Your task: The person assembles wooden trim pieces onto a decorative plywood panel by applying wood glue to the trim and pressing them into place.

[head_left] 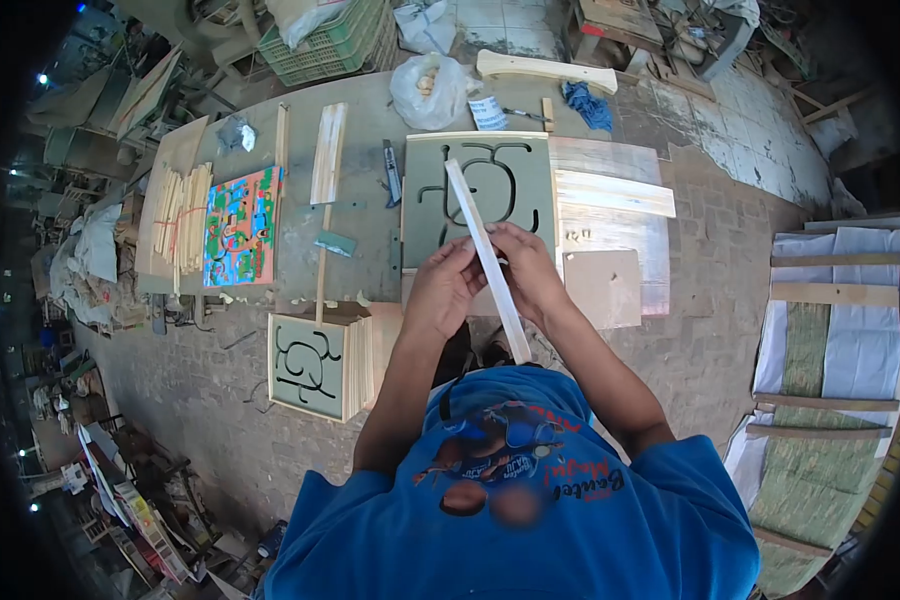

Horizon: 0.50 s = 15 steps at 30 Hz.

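Observation:
A long pale wooden strip (490, 262) is held at a slant in front of my chest, its far end over a green panel (428, 160) with curved black grooves and a light wooden frame. My left hand (448, 287) has its fingers closed on the strip's left side. On the other side, my right hand (526, 265) grips the same strip near its middle. The panel lies on the worktable (370, 110), partly hidden by the strip and my hands. A utility knife (393, 172) lies just left of the panel.
A stack of framed panels (310, 367) stands below the table's front edge. On the table are a colourful printed board (242, 228), bundled sticks (178, 220), a plastic bag (428, 92), a blue cloth (587, 105) and pale boards (615, 193) at the right.

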Each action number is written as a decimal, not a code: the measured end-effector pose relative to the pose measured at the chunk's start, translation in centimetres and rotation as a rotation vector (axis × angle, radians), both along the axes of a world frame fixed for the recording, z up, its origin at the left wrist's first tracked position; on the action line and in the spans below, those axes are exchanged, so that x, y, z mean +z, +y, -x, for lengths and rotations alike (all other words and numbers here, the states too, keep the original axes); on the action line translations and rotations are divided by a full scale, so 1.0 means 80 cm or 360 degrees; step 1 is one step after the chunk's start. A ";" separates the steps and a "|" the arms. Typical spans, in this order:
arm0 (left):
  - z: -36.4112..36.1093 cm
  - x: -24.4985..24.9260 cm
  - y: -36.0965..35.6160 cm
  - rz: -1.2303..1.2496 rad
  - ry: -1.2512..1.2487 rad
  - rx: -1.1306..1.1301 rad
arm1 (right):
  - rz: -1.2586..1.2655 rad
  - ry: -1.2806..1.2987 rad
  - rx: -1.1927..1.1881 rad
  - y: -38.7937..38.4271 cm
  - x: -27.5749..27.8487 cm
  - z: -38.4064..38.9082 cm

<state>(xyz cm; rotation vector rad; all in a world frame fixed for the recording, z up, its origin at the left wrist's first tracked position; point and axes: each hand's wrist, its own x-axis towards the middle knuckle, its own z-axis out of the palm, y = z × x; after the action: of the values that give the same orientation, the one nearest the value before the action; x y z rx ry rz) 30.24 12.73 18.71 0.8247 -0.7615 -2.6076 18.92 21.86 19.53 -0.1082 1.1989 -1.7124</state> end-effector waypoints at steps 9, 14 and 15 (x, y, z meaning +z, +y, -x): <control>0.006 -0.010 -0.018 -0.0088 -0.0014 0.0031 | -0.0010 -0.0173 0.0037 -0.023 -0.003 0.008; -0.013 -0.018 -0.015 -0.0030 -0.0006 0.0047 | -0.0046 -0.0005 0.0106 -0.027 -0.021 0.003; -0.020 -0.019 -0.017 -0.0050 0.0031 0.0065 | -0.0046 -0.0003 0.0118 -0.029 -0.020 0.000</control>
<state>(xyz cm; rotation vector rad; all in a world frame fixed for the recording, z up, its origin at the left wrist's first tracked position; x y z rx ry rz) 31.80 11.39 17.22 0.8137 -0.6928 -2.5938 18.96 19.57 17.90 -0.1319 1.2038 -1.6296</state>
